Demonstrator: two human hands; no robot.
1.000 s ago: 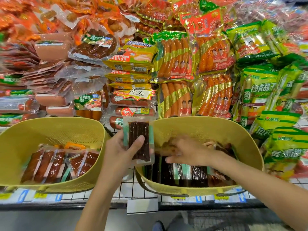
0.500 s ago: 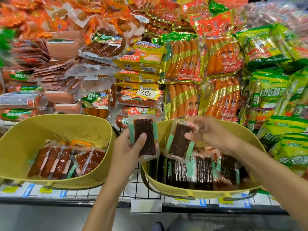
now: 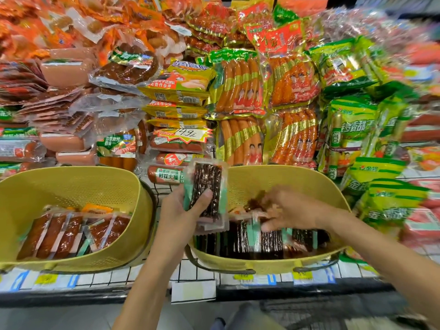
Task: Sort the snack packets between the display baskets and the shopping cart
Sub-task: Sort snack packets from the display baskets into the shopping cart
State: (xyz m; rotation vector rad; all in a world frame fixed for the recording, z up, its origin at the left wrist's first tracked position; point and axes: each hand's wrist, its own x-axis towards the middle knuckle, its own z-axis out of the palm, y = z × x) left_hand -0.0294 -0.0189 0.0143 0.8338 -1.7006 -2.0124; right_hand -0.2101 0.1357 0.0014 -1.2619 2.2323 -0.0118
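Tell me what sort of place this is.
Most likely a supermarket's packaged meat aisle: stacked sausage packs, a handwritten price tag, shelf-edge price labels, and yellow baskets of snack packets.

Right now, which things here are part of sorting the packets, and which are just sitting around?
In use: left hand, held dark packets, right hand, right basket, left basket.
Idle: shelf sausage packs, price tag, green bags.

White wire-grid shelf (image 3: 190, 270) carries stacked vacuum-packed sausages (image 3: 240, 84). Yellow price labels (image 3: 245, 278) line its front edge. Grey floor (image 3: 59, 317) lies below.
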